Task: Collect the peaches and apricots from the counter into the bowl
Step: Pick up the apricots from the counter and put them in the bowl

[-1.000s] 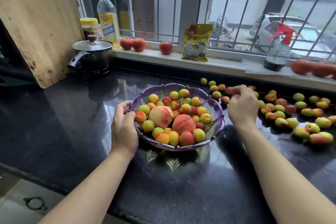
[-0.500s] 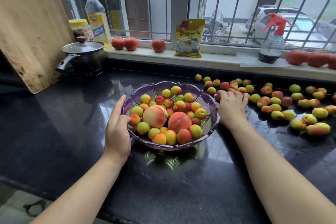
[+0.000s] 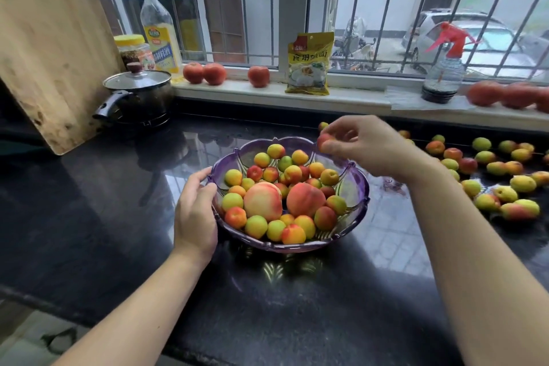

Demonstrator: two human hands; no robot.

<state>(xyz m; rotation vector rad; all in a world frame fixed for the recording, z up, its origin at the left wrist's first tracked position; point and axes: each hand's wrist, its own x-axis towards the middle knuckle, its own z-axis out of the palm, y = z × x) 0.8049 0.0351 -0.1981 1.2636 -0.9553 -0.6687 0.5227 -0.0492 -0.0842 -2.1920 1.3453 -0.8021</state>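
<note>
The right hand hovers over the far right rim of the purple bowl, its fingers curled round a reddish apricot; a second small fruit peeps out behind the fingertips, and whether it is also held or lies on the worktop beyond cannot be made out. The hand and wrist hide the fruit nearest the bowl on that side. The left hand grips the bowl's near left rim, fingers curved against the wall, thumb at the edge. The bowl sits mid-worktop, heaped with apricots and two peaches, which cover whatever lies beneath them. More loose apricots are scattered over the right of the worktop, running out of view at the frame's edge. The worktop is black polished stone, mirroring the window bars and the bowl. At the back left a lidded pot stands beside a leaning wooden board, cut off at top and left. On the white sill stand a jar, an oil bottle, red fruit, a yellow packet and a spray bottle; the red fruit at far right is blurred. Through the barred window a parked car and grey walls show.
</note>
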